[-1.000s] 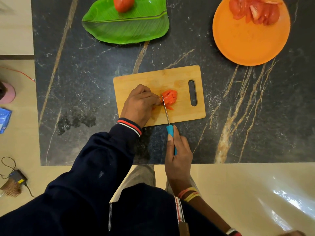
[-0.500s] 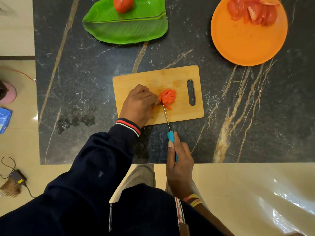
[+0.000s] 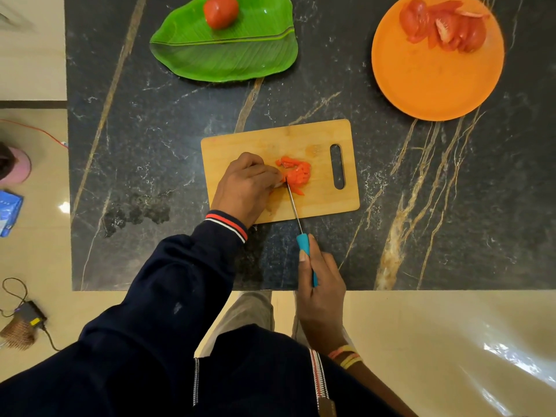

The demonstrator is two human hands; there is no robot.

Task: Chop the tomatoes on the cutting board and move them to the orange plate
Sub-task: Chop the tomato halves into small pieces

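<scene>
A wooden cutting board [image 3: 322, 136] lies in the middle of the black marble table. On it sits a small pile of cut tomato pieces [image 3: 296, 173]. My left hand [image 3: 243, 188] presses down on the last uncut bit of tomato at the pile's left edge, mostly hidden under my fingers. My right hand [image 3: 320, 284] grips the blue handle of a knife [image 3: 293, 206]. Its thin blade reaches over the board's near edge, and its tip touches the tomato beside my left fingertips. The orange plate [image 3: 427, 82] at the far right holds tomato slices [image 3: 445, 25].
A green leaf-shaped plate [image 3: 228, 55] at the far side holds one whole tomato [image 3: 221, 12]. The table's near edge runs just behind my right hand. On the floor to the left lie a pink object [image 3: 18, 167], a blue packet [image 3: 9, 212] and a charger with cable [image 3: 28, 314].
The knife and my right hand have drawn back toward me, the blade sliding through the tomato. My left hand has stayed on the tomato, and the cut pile has spread a little.
</scene>
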